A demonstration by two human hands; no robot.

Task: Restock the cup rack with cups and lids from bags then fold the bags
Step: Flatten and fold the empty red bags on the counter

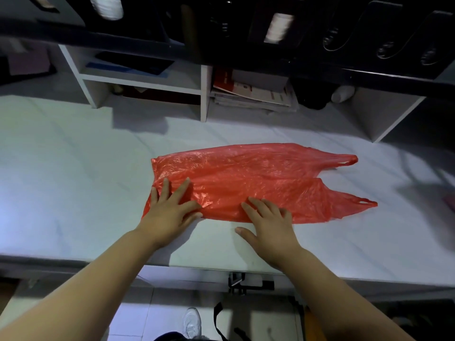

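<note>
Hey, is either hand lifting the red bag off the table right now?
No, the left hand and right hand both press flat on the red bag, which lies spread on the table.

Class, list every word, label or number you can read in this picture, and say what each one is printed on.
None can be read.
The stacked red-and-white papers carry print, but it is too blurred to read.
The red bag shows no lettering.
</note>
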